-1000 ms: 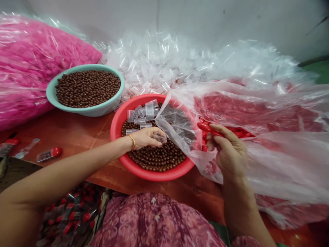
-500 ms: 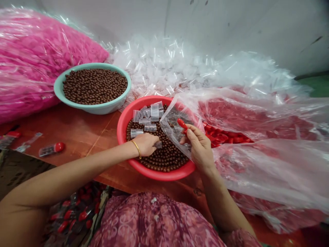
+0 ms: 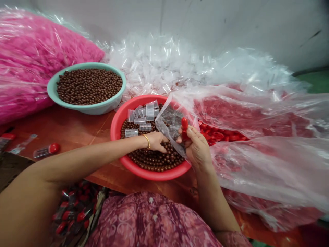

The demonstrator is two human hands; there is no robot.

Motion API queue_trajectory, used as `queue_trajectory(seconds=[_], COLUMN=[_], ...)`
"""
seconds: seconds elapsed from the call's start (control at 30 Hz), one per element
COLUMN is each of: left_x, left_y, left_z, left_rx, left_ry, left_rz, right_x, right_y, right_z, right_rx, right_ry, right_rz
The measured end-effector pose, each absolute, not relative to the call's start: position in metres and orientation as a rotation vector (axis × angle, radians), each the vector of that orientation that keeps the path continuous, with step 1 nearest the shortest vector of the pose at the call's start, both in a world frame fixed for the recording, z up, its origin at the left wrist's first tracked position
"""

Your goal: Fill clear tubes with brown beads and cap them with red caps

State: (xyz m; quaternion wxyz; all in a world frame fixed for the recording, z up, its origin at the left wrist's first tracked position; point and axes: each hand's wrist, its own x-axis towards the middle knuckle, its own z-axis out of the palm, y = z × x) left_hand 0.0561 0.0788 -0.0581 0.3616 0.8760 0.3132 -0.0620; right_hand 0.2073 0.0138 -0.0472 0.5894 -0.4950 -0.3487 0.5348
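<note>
A red basin (image 3: 154, 173) in front of me holds brown round candy balls (image 3: 156, 159) and a few small clear tubes (image 3: 144, 115). My left hand (image 3: 157, 141) rests in the basin with its fingers curled shut, apparently on a small clear tube among the balls. My right hand (image 3: 196, 145) hovers over the basin's right rim and pinches a red cap (image 3: 184, 124) upright between its fingertips. The two hands almost touch.
A teal basin (image 3: 87, 107) of brown balls stands at the back left. A pink-filled plastic bag (image 3: 31, 61) lies far left, a heap of clear tubes (image 3: 174, 65) behind, a bag of red caps (image 3: 257, 130) on the right. Finished red-capped tubes (image 3: 46, 151) lie left and below.
My right hand left the bag of caps with a red cap and came over the basin beside my left hand. My left hand stayed among the balls, shifting slightly right.
</note>
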Motion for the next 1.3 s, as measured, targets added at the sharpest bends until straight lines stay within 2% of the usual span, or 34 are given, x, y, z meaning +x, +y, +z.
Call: queue_trajectory(seconds=[0.2,0.37,0.63,0.8,0.97,1.13,1.3], left_x=[0.022,0.022,0.028,0.026,0.021,0.022,0.025], left_y=[0.075,0.065,0.060,0.059,0.063,0.061,0.059], left_z=[-0.043,-0.039,-0.043,-0.040,-0.037,-0.038,-0.038], left_rx=[1.493,1.221,1.247,1.270,1.090,1.158,1.206], left_ry=[0.653,0.703,0.577,0.646,0.547,0.535,0.629], left_rz=[0.259,0.532,0.573,0.648,0.535,0.556,0.615], right_x=[0.209,0.207,0.189,0.184,0.188,0.186,0.180], right_y=[0.016,0.018,0.026,0.029,0.033,0.035,0.034], right_z=[-0.049,-0.042,-0.023,-0.025,-0.031,-0.032,-0.026], right_rx=[-1.133,-1.124,-1.196,-1.210,-1.216,-1.182,-1.234], right_ry=[-0.788,-0.800,-1.258,-1.321,-1.179,-1.143,-1.277], right_rz=[1.306,1.412,1.068,0.974,1.009,1.091,0.934])
